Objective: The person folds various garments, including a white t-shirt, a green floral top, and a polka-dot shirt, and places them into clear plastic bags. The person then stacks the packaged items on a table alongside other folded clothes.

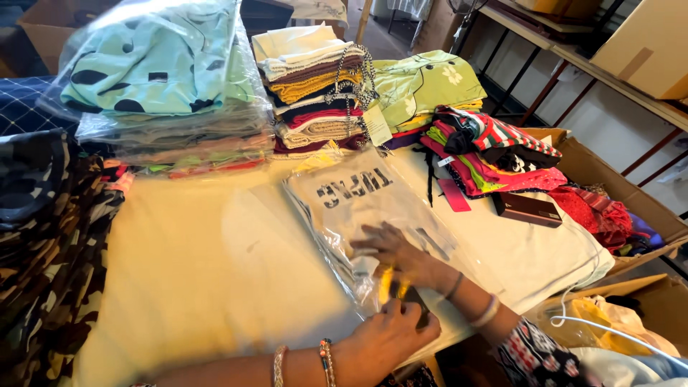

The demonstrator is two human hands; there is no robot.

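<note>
A clear plastic bag [358, 201] holding a folded pale garment with dark print lies on the cream-covered table [193, 272]. My right hand [393, 252] lies flat on the near part of the bag, fingers spread. My left hand [387, 335], bracelets on the wrist, curls over the bag's near end at the table edge. A small yellow piece [386, 284] shows between the two hands, inside or under the plastic. What lies under my left fingers is hidden.
A stack of bagged mint and dark garments [161, 79] stands at the back left, a pile of folded cloths [315, 93] behind the bag, bright clothes [487, 154] and a dark flat box [527, 209] at right. Camouflage fabric [43, 236] lies left. Cardboard boxes [616, 193] stand right.
</note>
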